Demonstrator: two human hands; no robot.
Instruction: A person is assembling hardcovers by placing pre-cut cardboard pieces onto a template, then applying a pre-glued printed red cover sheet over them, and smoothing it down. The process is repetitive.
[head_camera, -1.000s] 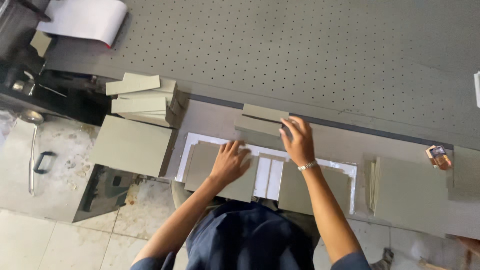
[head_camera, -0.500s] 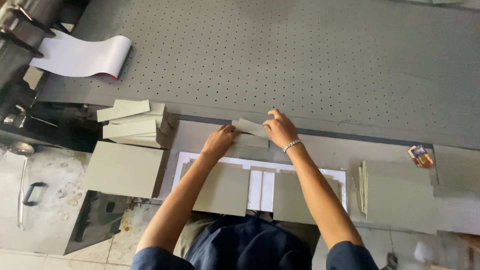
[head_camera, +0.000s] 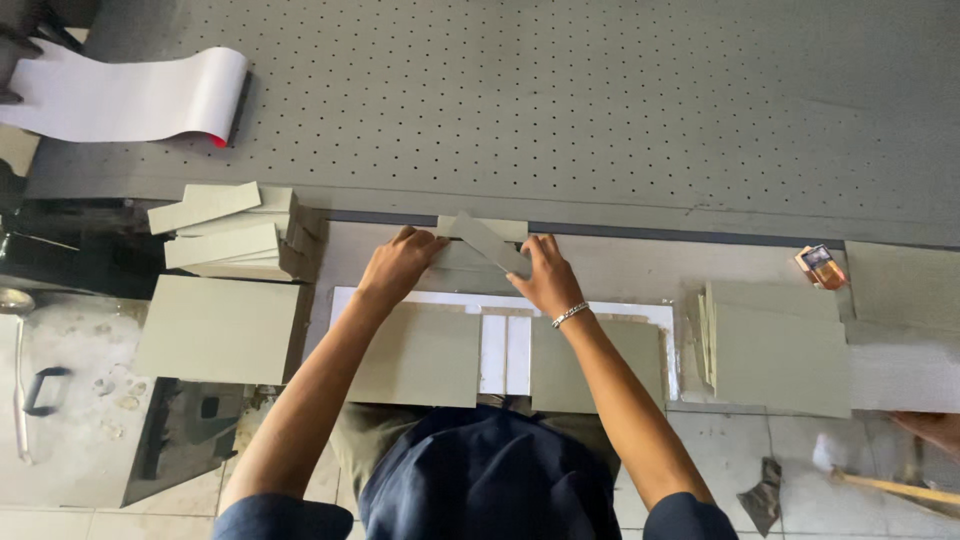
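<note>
Hands up off the boards now | right hand (head_camera: 545, 275) lifting one narrow grey strip (head_camera: 488, 243) tilted off the strip pile (head_camera: 470, 262) | left hand (head_camera: 398, 265) pinning that pile, fingers curled | two grey boards (head_camera: 420, 352) sit glued on white sheet (head_camera: 505, 352), spine slot waiting

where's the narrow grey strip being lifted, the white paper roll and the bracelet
narrow grey strip (head_camera: 487, 243), head view, middle of its flat face
white paper roll (head_camera: 130, 98), head view, middle of the unrolled sheet
bracelet (head_camera: 570, 315), head view, on the beads across the right wrist

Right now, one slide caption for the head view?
Both hands, left hand and right hand, lift a narrow grey board strip above two grey boards on white sheet.
</note>
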